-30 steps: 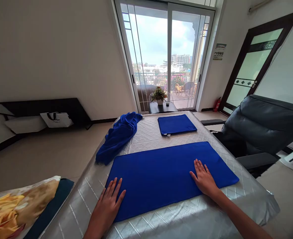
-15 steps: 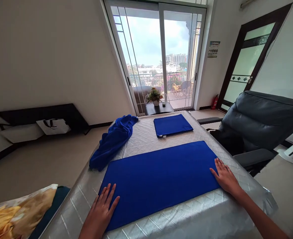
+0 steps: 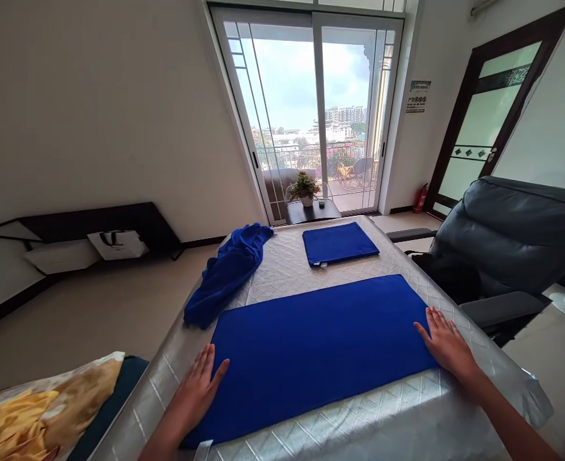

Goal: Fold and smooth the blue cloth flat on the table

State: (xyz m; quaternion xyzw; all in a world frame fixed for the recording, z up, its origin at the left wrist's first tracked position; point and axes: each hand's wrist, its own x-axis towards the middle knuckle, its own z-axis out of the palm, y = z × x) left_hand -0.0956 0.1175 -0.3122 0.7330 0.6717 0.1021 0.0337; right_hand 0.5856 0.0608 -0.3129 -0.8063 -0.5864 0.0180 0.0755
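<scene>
A blue cloth (image 3: pixel 321 352), folded into a long flat rectangle, lies on a silvery quilted mattress (image 3: pixel 282 259). My left hand (image 3: pixel 196 387) rests at its left edge, fingers stretched out and thumb apart over the cloth. At the right edge my right hand (image 3: pixel 446 339) lies with its fingers extended and its thumb on the fabric. A white tag pokes out at the near left corner. Beyond it sits a smaller folded blue cloth (image 3: pixel 340 243), also with a tag. A crumpled blue cloth (image 3: pixel 232 272) is heaped at the far left.
A dark recliner chair (image 3: pixel 508 237) stands close along the right side. Past the far end is a small table (image 3: pixel 328 211) with a potted plant (image 3: pixel 304 186). Yellow patterned bedding (image 3: pixel 71 410) lies at the lower left. A white bag (image 3: pixel 116 244) rests against the wall.
My left hand has shifted slightly up and outward along the left edge, and the near left tag has come into sight. The view has swung a little to the left.
</scene>
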